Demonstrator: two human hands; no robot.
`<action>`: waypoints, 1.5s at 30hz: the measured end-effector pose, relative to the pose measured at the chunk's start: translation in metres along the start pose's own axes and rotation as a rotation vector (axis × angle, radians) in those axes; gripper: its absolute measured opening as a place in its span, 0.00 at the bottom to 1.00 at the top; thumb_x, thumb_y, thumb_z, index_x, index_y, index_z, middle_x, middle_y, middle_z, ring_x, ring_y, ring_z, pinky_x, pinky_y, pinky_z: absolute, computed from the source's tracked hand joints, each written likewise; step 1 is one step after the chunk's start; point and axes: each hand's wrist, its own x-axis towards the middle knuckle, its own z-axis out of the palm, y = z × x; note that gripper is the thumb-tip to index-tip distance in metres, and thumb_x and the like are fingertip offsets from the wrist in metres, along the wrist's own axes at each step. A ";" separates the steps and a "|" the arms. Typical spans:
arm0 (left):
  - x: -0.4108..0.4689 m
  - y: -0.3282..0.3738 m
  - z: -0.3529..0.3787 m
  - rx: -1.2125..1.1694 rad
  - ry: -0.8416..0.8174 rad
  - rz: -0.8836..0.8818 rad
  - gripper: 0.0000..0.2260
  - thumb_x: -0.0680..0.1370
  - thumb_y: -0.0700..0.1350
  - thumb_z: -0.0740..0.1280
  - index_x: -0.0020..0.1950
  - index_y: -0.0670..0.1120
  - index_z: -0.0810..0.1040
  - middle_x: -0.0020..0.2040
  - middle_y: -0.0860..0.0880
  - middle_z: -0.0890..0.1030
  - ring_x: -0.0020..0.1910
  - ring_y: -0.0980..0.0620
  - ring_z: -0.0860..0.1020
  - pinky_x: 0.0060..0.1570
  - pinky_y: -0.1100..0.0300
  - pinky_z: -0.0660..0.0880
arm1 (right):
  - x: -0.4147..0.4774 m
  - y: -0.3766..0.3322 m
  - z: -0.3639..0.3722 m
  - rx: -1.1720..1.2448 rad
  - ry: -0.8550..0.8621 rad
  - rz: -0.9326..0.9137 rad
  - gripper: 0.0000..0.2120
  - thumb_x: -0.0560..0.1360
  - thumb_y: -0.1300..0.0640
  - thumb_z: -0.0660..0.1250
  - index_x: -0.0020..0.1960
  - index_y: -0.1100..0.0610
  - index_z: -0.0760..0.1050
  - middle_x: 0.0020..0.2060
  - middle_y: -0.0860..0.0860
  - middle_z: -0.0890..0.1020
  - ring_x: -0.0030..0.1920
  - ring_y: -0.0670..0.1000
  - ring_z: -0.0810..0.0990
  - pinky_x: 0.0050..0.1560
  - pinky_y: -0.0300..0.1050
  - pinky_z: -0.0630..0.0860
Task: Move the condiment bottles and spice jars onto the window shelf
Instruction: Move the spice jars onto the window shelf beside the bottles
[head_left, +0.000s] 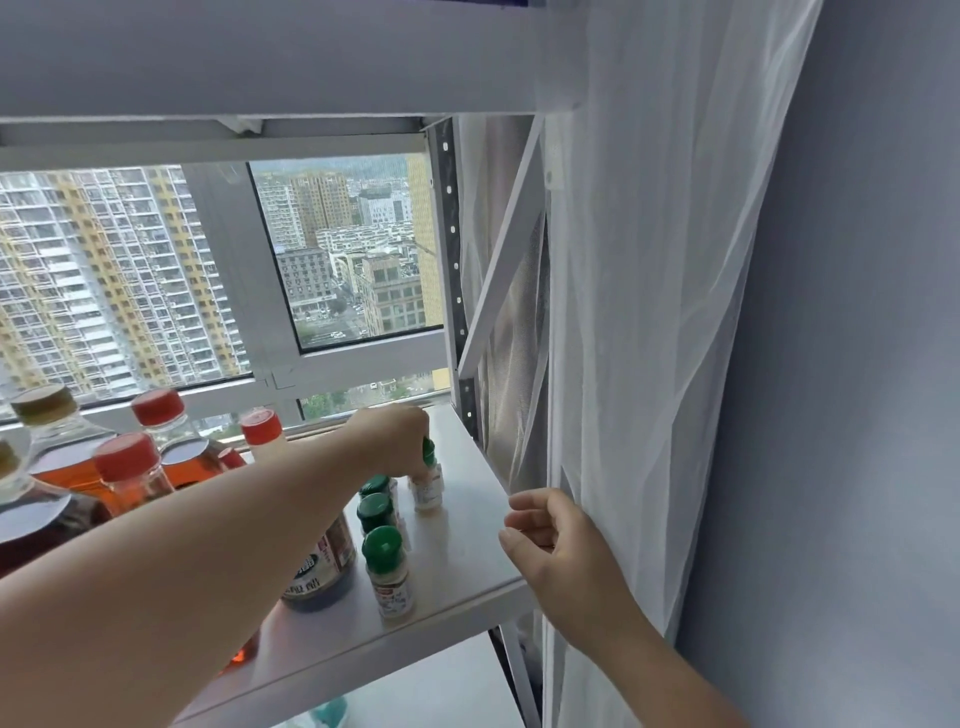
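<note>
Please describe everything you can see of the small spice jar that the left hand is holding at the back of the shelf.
The spice jar is small, with a green cap and a clear body, seemingly plastic, holding pale powder behind a white label. It appears to stand upright on the white shelf, near its back right, beside three similar jars. The left hand grips its cap from above.

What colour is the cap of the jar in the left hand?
Green. The cap of that jar shows best in the head view.

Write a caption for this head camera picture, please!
Left hand grips a small green-capped spice jar on the white window shelf.
</note>
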 end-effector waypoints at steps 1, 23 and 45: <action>0.000 0.000 0.000 0.000 0.001 0.003 0.20 0.70 0.58 0.76 0.56 0.48 0.80 0.48 0.51 0.83 0.47 0.47 0.82 0.46 0.53 0.82 | 0.000 0.000 -0.001 -0.001 0.000 -0.001 0.11 0.77 0.55 0.72 0.57 0.46 0.76 0.49 0.44 0.83 0.49 0.39 0.81 0.53 0.36 0.79; -0.203 0.013 -0.010 -0.164 0.455 0.146 0.09 0.79 0.55 0.62 0.47 0.55 0.80 0.41 0.57 0.83 0.38 0.54 0.79 0.38 0.54 0.80 | -0.019 0.027 0.028 -0.081 -0.259 -0.018 0.06 0.77 0.52 0.70 0.53 0.48 0.78 0.42 0.49 0.85 0.44 0.48 0.84 0.50 0.50 0.83; -0.360 -0.015 0.294 -0.526 -0.264 -0.089 0.07 0.77 0.59 0.64 0.50 0.60 0.79 0.45 0.60 0.81 0.47 0.55 0.80 0.51 0.56 0.79 | -0.194 0.170 0.132 -0.459 -0.525 0.284 0.12 0.78 0.52 0.68 0.59 0.54 0.76 0.49 0.48 0.81 0.50 0.50 0.80 0.53 0.46 0.77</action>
